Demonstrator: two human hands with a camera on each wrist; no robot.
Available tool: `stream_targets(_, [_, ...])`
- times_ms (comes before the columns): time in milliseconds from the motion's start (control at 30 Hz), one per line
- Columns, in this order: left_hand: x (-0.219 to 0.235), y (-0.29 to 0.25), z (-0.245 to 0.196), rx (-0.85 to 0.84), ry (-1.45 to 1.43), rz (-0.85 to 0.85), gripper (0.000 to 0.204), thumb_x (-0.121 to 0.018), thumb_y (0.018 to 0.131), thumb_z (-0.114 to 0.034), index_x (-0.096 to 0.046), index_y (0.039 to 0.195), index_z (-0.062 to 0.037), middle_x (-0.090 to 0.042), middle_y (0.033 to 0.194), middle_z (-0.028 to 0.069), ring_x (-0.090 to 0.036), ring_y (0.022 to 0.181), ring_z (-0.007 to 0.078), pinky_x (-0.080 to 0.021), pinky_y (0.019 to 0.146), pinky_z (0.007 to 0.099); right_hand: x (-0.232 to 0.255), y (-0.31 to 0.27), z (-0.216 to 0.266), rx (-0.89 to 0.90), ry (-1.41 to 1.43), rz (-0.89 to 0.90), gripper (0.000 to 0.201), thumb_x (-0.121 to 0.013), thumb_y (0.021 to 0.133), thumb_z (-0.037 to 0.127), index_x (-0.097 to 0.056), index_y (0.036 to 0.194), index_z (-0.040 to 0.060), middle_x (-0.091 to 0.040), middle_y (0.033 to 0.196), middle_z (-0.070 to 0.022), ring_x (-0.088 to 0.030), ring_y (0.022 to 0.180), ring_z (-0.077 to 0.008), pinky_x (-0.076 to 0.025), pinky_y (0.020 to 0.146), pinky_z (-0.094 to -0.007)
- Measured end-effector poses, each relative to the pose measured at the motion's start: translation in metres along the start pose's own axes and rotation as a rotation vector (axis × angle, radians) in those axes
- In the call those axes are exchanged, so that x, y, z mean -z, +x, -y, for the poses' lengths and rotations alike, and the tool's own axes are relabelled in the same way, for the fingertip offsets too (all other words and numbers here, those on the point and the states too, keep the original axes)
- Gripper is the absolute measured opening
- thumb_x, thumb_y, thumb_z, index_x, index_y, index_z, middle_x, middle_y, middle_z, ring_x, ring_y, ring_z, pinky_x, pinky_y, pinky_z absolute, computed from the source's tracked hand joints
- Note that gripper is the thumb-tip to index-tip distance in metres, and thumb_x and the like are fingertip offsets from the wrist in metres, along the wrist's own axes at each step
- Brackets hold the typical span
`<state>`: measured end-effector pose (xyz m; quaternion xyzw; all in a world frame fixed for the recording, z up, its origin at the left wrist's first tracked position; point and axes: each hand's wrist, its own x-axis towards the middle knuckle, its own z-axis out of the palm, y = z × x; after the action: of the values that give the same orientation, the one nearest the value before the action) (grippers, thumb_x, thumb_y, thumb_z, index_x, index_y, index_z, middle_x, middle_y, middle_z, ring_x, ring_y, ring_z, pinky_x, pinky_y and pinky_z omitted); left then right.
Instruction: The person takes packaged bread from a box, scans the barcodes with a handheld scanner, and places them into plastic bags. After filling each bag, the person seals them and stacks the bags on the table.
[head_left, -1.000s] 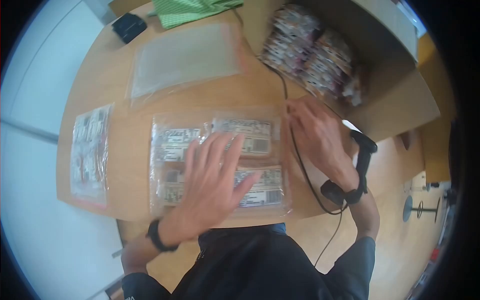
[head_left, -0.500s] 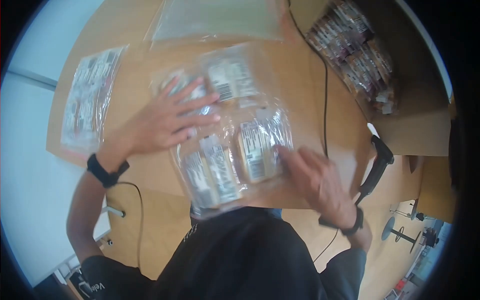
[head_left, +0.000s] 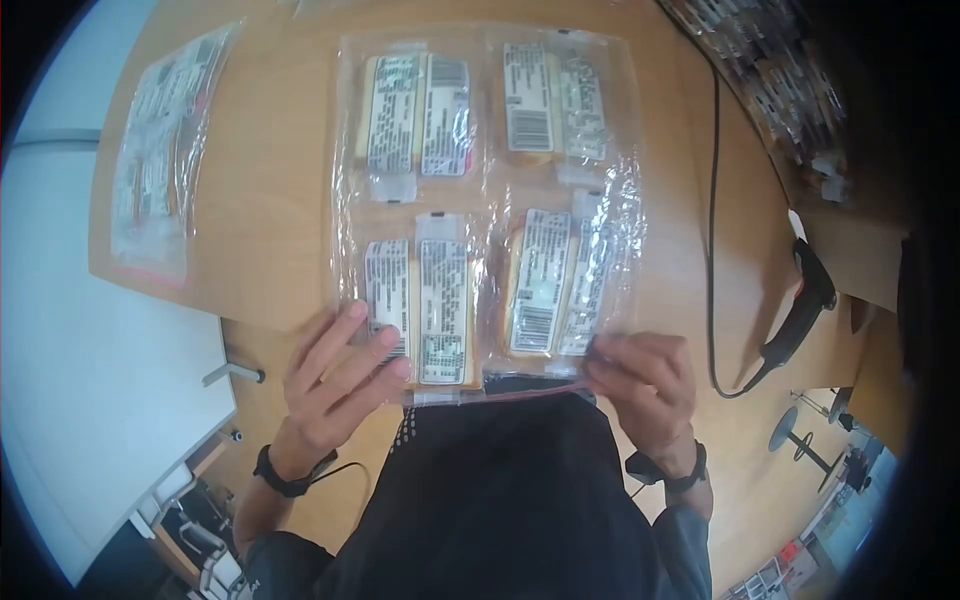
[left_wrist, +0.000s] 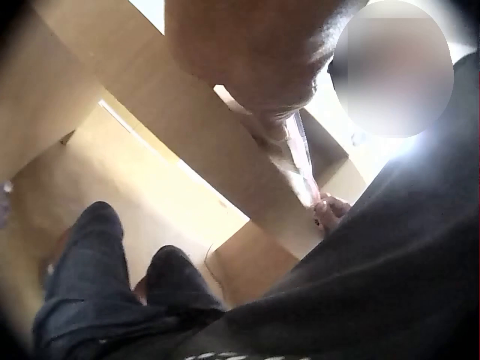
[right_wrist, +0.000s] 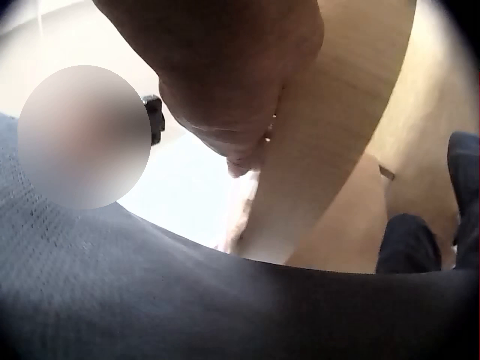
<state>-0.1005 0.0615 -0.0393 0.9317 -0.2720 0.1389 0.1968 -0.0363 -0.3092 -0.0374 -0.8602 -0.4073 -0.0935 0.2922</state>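
Observation:
A clear plastic bag [head_left: 490, 205] lies turned lengthwise in front of me, its near edge with a reddish strip reaching past the table edge to my shirt. Inside it are several flat packs [head_left: 545, 285] with white barcode labels, set in two rows. My left hand [head_left: 335, 385] holds the bag's near left corner, fingers spread over the top and thumb hidden. At the near right corner, my right hand [head_left: 650, 385] pinches the plastic with curled fingers. Both wrist views show mostly the back of each hand, dark, with the bag's edge [left_wrist: 300, 154] seen side-on in the left one.
Another filled bag [head_left: 160, 160] lies at the table's left. A black handheld scanner [head_left: 805, 310] hangs by the right edge, its cable [head_left: 714, 200] running along the bag's right. Beyond is a cardboard box [head_left: 870, 240] with many wrapped packs [head_left: 770, 75].
The filled bag has been turned about a quarter turn and drawn toward me. My left hand moved from lying on top of it to its near left corner; my right hand came to the near right corner.

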Motion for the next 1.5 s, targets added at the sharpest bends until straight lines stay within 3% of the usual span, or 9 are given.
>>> stream_targets(200, [0.010,0.006,-0.017,0.155,-0.257,-0.023,0.039,-0.087,0.073,-0.011,-0.082,0.111,-0.0220,-0.067,0.136,0.0119,-0.058,0.132,0.0423,-0.056,0.105,0.0489,0.008,0.012,0.010,-0.566,0.328,-0.053,0.022,-0.089,0.079,0.020,-0.082,0.097,0.0097,-0.055,0.148,-0.0153,-0.060,0.097,-0.0189,-0.055,0.077,-0.0286])
stream_targets(367, [0.012,0.013,0.006,0.080,-0.201,-0.130,0.040,-0.091,0.070,-0.011,-0.083,0.107,-0.0221,-0.067,0.136,0.0134,-0.058,0.131,0.0420,-0.057,0.102,0.0447,0.009,0.004,0.010,-0.377,0.310,-0.270,0.026,-0.085,0.082,0.032,-0.080,0.093,0.0092,-0.052,0.147,-0.0238,-0.059,0.131,-0.0392,-0.059,0.078,-0.0324])
stream_targets(600, [0.019,0.025,-0.006,0.161,-0.023,-0.061,0.035,-0.090,0.070,-0.010,-0.082,0.103,-0.0157,-0.070,0.131,0.0149,-0.061,0.128,0.0374,-0.058,0.090,0.0395,-0.005,0.007,0.012,-0.412,0.269,-0.195,0.022,-0.085,0.082,0.025,-0.078,0.095,0.0089,-0.065,0.136,-0.0214,-0.059,0.131,-0.0416,-0.060,0.074,-0.0326])
stream_targets(767, [0.008,0.008,-0.002,0.170,-0.323,-0.085,0.026,-0.089,0.074,-0.011,-0.076,0.095,-0.0051,-0.073,0.119,0.0137,-0.063,0.125,0.0375,-0.059,0.084,0.0379,-0.004,0.008,0.009,-0.351,0.173,-0.174,0.023,-0.085,0.084,0.023,-0.073,0.089,0.0035,-0.065,0.137,-0.0198,-0.064,0.125,-0.0363,-0.061,0.075,-0.0318])
stream_targets(933, [-0.008,0.030,-0.021,0.774,-0.778,-0.553,0.023,-0.082,0.087,-0.002,-0.059,0.093,0.0005,-0.064,0.126,0.0180,-0.066,0.117,0.0277,-0.060,0.090,0.0355,-0.004,0.025,0.026,-0.664,0.297,-0.245,0.019,-0.084,0.087,0.014,-0.070,0.084,0.0012,-0.064,0.137,-0.0177,-0.069,0.110,-0.0229,-0.060,0.078,-0.0297])
stream_targets(1167, [0.000,0.030,-0.009,0.884,-0.922,-0.355,0.020,-0.074,0.091,0.008,-0.055,0.094,0.0023,-0.059,0.132,0.0211,-0.069,0.111,0.0224,-0.060,0.089,0.0292,-0.014,0.029,0.021,-0.714,0.333,-0.288,0.021,-0.083,0.085,0.003,-0.064,0.079,-0.0003,-0.065,0.130,-0.0158,-0.066,0.086,-0.0159,-0.058,0.068,-0.0281])
stream_targets(1367, [0.004,0.032,-0.016,0.994,-0.858,-0.416,0.038,-0.076,0.092,0.002,-0.054,0.123,0.0040,-0.059,0.137,0.0219,-0.067,0.114,0.0222,-0.055,0.099,0.0356,-0.012,0.044,0.022,-0.714,0.140,-0.215,0.022,-0.083,0.083,-0.001,-0.061,0.079,0.0007,-0.066,0.112,-0.0103,-0.065,0.082,-0.0139,-0.054,0.064,-0.0260])
stream_targets(1467, [0.007,0.036,-0.035,1.077,-1.527,-0.699,0.071,-0.082,0.090,-0.009,-0.042,0.146,0.0066,-0.061,0.138,0.0218,-0.064,0.126,0.0311,-0.052,0.108,0.0453,-0.010,0.043,0.022,-0.777,0.202,-0.207,0.022,-0.082,0.083,-0.003,-0.061,0.080,0.0011,-0.066,0.108,-0.0089,-0.065,0.081,-0.0134,-0.053,0.062,-0.0251])
stream_targets(1500, [0.007,0.034,-0.038,1.028,-1.643,-0.483,0.064,-0.084,0.088,-0.010,-0.050,0.139,0.0069,-0.059,0.142,0.0206,-0.060,0.130,0.0320,-0.047,0.113,0.0463,-0.009,0.044,0.021,-0.783,0.221,-0.190,0.022,-0.081,0.083,-0.003,-0.060,0.080,0.0008,-0.066,0.106,-0.0089,-0.065,0.080,-0.0133,-0.053,0.062,-0.0252])
